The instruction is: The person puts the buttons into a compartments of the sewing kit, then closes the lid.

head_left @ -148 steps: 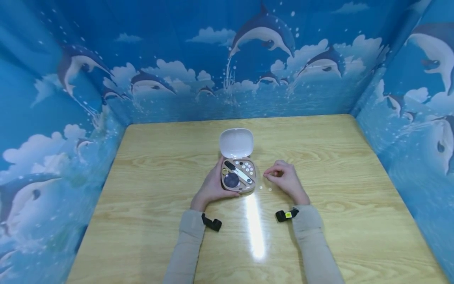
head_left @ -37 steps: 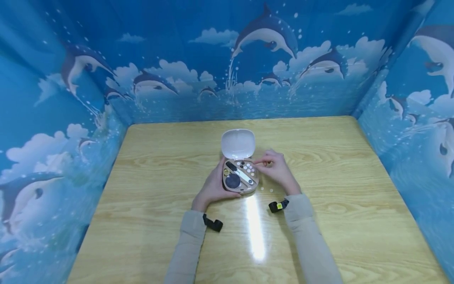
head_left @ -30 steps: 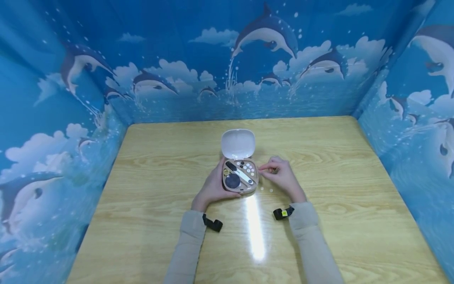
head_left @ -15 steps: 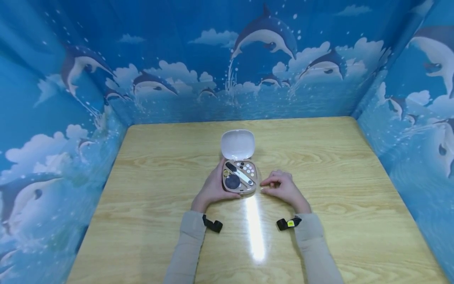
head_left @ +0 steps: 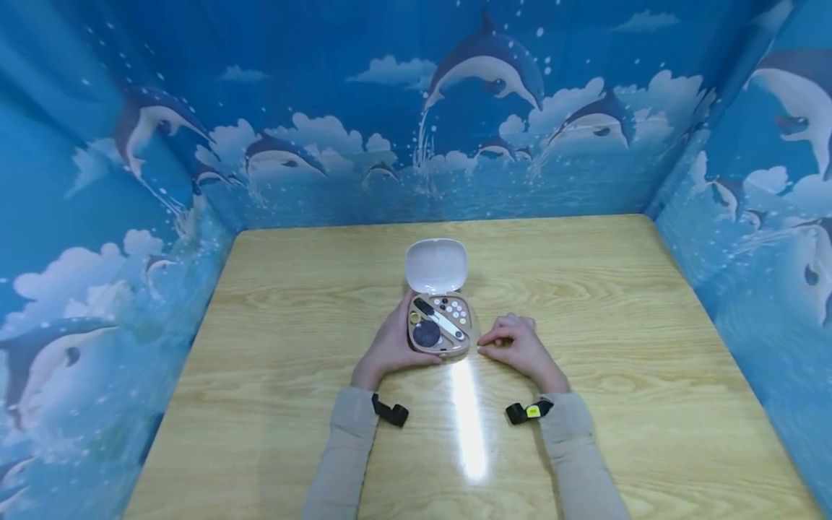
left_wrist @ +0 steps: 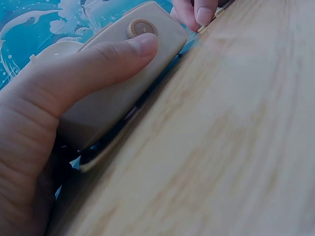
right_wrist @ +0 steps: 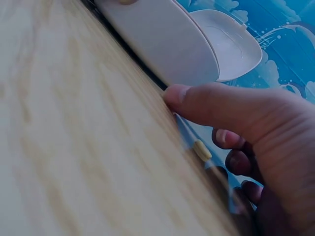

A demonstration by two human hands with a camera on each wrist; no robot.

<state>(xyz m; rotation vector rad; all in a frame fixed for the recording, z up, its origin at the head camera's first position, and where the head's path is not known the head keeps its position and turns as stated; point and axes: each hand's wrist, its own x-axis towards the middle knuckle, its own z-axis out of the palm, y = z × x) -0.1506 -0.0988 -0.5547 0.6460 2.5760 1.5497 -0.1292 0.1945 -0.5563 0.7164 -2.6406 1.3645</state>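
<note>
An open sewing box [head_left: 471, 339] with a beige tray rests on the table, its white lid [head_left: 436, 266] tipped back. My left hand [head_left: 388, 339] grips it from the left, thumb along the front beside a round clasp [left_wrist: 142, 28]. In the tray lie small white and black buttons [head_left: 456, 310], a black-and-white slim tool [head_left: 448, 323], a dark round disc [head_left: 426, 333] and a gold ring-shaped piece [head_left: 414, 317]. Right of the box, my right hand [head_left: 520, 348] pinches a small pale button at the table top; the thumb largely hides it in the right wrist view.
Another pale button [right_wrist: 202, 150] lies on the table under my right hand. The wood-grain table [head_left: 292, 433] reaches back to a blue dolphin curtain [head_left: 364, 144], which also hangs at both sides. Black wrist cameras [head_left: 392, 413] sit on both wrists.
My right hand went to the tray's button compartment, then drew back and came down beside the box's front right, fingertips closing at a button on the table. The left hand keeps its grip.
</note>
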